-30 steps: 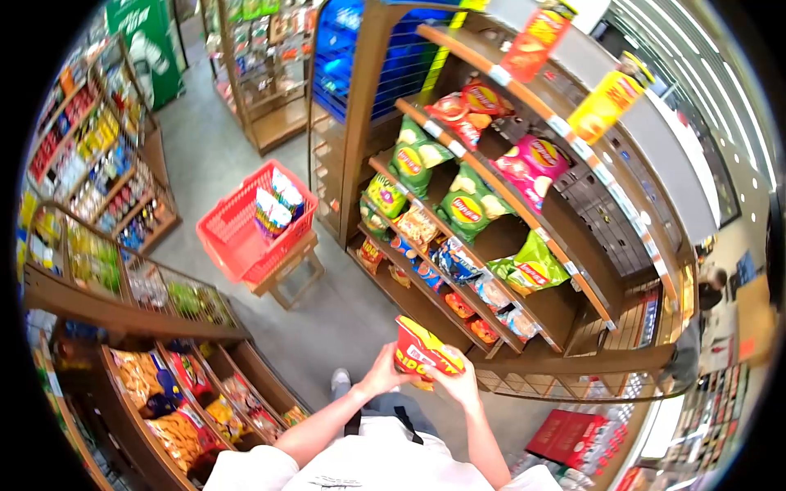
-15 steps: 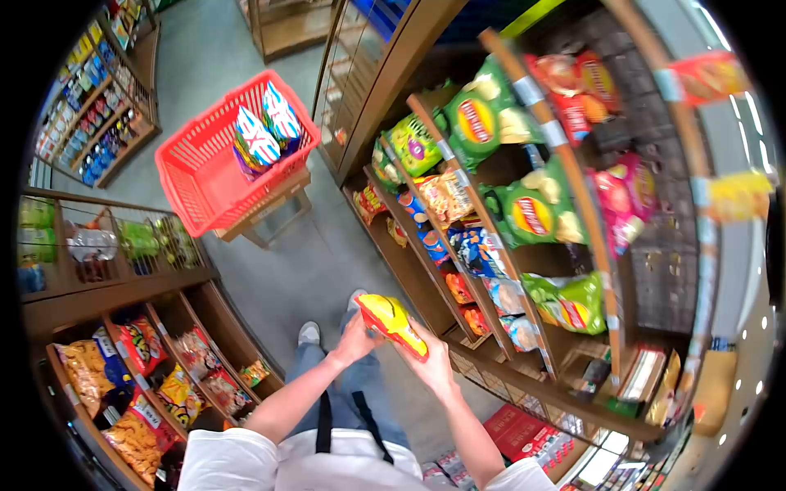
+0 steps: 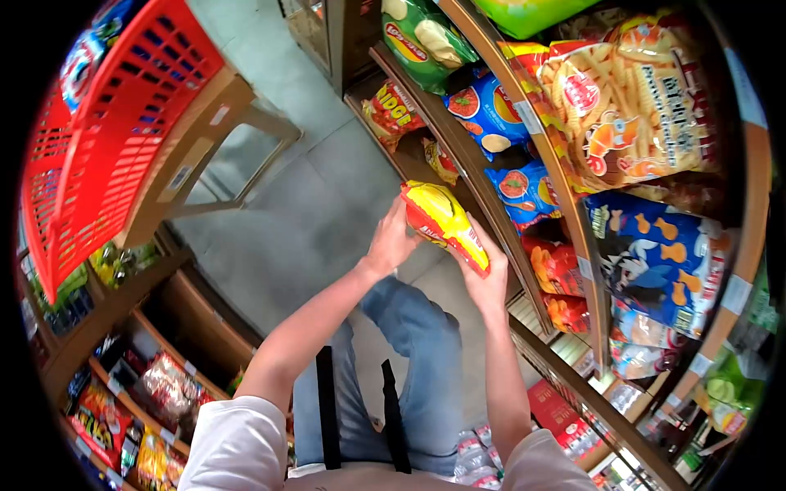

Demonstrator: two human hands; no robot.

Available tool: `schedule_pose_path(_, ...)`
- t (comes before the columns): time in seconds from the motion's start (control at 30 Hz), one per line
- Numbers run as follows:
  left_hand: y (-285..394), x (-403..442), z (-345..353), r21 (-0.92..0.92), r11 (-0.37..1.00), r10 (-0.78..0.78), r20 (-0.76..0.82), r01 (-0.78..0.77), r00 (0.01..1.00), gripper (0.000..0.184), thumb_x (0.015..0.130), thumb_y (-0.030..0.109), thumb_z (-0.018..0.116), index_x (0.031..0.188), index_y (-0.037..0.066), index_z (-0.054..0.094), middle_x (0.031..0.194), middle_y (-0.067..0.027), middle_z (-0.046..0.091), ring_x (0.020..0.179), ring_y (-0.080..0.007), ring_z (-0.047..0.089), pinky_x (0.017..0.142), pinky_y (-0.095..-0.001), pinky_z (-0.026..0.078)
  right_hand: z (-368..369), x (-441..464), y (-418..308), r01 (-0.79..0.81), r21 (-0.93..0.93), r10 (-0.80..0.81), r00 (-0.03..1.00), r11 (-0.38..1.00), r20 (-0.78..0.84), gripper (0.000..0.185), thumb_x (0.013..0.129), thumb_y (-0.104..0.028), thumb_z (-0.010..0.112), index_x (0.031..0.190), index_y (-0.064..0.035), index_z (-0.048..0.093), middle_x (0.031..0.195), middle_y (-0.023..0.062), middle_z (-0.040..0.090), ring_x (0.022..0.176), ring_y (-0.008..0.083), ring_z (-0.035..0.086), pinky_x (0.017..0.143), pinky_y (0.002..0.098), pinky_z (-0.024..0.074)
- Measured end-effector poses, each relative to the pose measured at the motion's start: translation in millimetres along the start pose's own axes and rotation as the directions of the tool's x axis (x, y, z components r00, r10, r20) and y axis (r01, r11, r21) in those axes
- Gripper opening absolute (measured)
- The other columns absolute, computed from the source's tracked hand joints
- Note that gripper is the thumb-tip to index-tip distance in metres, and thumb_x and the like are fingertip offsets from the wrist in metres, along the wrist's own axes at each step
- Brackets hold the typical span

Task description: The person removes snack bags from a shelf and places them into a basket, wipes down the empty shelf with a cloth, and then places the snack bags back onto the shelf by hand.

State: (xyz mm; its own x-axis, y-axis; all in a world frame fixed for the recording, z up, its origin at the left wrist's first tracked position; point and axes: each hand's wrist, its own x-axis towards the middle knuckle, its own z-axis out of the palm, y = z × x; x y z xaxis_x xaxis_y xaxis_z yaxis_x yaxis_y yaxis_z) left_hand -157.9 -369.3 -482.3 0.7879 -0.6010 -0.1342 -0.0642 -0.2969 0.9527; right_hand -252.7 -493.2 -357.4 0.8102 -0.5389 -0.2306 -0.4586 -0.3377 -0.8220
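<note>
Both hands hold a yellow and red snack bag [image 3: 446, 221] in front of the shelf on the right. My left hand [image 3: 393, 243] grips its left end, with the fingers partly behind the bag. At the lower right end, my right hand [image 3: 488, 278] is closed around the edge. Just beyond the bag, a red and yellow "RIDGE" snack bag [image 3: 391, 113] stands on the lowest shelf. A smaller yellow and red bag [image 3: 440, 160] lies deeper on that shelf.
A red shopping basket [image 3: 123, 131] sits on a wooden stool [image 3: 214, 106] at the left. Blue chip bags [image 3: 491, 110] and a large bag of fries-shaped snacks [image 3: 626, 106] fill the right shelves. Snack bins [image 3: 168, 385] stand lower left; bottles [image 3: 475, 454] are by my legs.
The view has dropped and come closer to the lower shelves, with my knees now bent. The basket appears larger and farther left. The snack bag stays in both hands, nearer the bottom shelf.
</note>
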Motion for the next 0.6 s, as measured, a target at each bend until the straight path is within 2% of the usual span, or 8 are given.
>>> schedule_pose_path(0.07,-28.1,24.1,6.9,0.086,0.975,0.203,0.008,-0.203,0.979,0.081,0.067,0.004,0.077,0.136,0.006,0.037,0.134,-0.0194,0.048,0.117,-0.0396,0.052,0.096,-0.0433,0.047,15.1,7.7,29.8,0.084,-0.055,-0.087,0.994,0.995,-0.063,0.054,0.081,0.001,0.071,0.132,0.0019,0.053,0.123,0.0151,0.063,0.109,0.016,0.061,0.094,0.03,0.0471)
schedule_pose_path(0.13,-50.0,42.4,16.5,0.062,0.96,0.273,-0.001,-0.272,0.962,0.08,0.066,0.001,0.076,0.136,0.007,0.037,0.136,-0.0184,0.047,0.12,-0.0394,0.05,0.098,-0.043,0.046,24.9,18.7,61.2,0.121,-0.07,-0.127,0.987,0.99,-0.101,0.055,0.081,0.0,0.072,0.132,0.0013,0.052,0.122,0.0151,0.063,0.109,0.0159,0.06,0.095,0.0301,0.0465)
schedule_pose_path(0.2,-66.7,57.7,22.5,0.054,0.975,0.216,0.025,-0.217,0.976,0.079,0.066,0.002,0.076,0.136,0.007,0.038,0.136,-0.0176,0.047,0.12,-0.04,0.049,0.1,-0.0436,0.045,33.8,30.8,87.6,0.06,0.031,-0.056,0.993,0.998,-0.104,0.056,0.081,-0.002,0.072,0.133,-0.0011,0.052,0.131,0.0192,0.056,0.12,0.024,0.057,0.098,0.0327,0.0451)
schedule_pose_path(0.3,-89.6,75.2,25.7,0.2,0.941,0.275,0.016,-0.273,0.961,0.08,0.066,0.004,0.078,0.135,0.007,0.039,0.134,-0.0176,0.048,0.119,-0.0406,0.05,0.1,-0.0442,0.044,47.2,48.2,113.7,0.124,0.063,-0.114,0.984,0.99,-0.14,0.055,0.08,-0.004,0.073,0.131,-0.0002,0.053,0.124,0.0186,0.061,0.114,0.0225,0.06,0.095,0.0319,0.047)
schedule_pose_path(0.4,-105.2,87.7,24.5,0.193,0.934,0.301,0.035,-0.302,0.953,0.082,0.064,0.006,0.08,0.135,0.007,0.039,0.132,-0.0176,0.05,0.118,-0.0403,0.05,0.1,-0.045,0.044,59.0,69.2,138.0,0.16,0.076,-0.146,0.976,0.984,-0.163,0.051,0.082,-0.009,0.073,0.129,0.0013,0.054,0.114,0.0159,0.067,0.105,0.0194,0.064,0.089,0.0303,0.0492)
schedule_pose_path(0.47,-116.5,98.4,25.2,0.151,0.946,0.281,0.066,-0.288,0.957,0.083,0.062,0.008,0.083,0.134,0.007,0.041,0.13,-0.0173,0.052,0.118,-0.039,0.051,0.1,-0.044,0.044,63.7,84.0,151.1,0.074,0.217,-0.05,0.992,0.973,-0.112,0.048,0.084,-0.013,0.072,0.127,0.0018,0.055,0.112,0.0138,0.067,0.1,0.0164,0.065,0.088,0.0294,0.0495)
schedule_pose_path(0.53,-119.9,109.2,26.4,0.124,0.949,0.276,0.108,-0.289,0.955,0.084,0.06,0.008,0.084,0.133,0.007,0.043,0.128,-0.0175,0.053,0.119,-0.0372,0.051,0.1,-0.0422,0.044,67.5,100.9,164.9,0.117,0.302,-0.064,0.981,0.946,-0.183,0.043,0.085,-0.019,0.073,0.121,0.0021,0.06,0.107,0.0071,0.069,0.099,0.0108,0.061,0.09,0.027,0.0468)
schedule_pose_path(0.6,-122.5,118.5,26.8,0.114,0.957,0.252,0.133,-0.267,0.959,0.084,0.059,0.009,0.086,0.132,0.005,0.044,0.127,-0.0167,0.055,0.12,-0.0338,0.052,0.1,-0.0396,0.044,67.4,111.7,165.8,-0.051,0.206,0.088,0.981,0.977,-0.173,0.04,0.086,-0.021,0.073,0.117,0.0006,0.062,0.108,0.0072,0.068,0.098,0.0108,0.061,0.088,0.0263,0.0471)
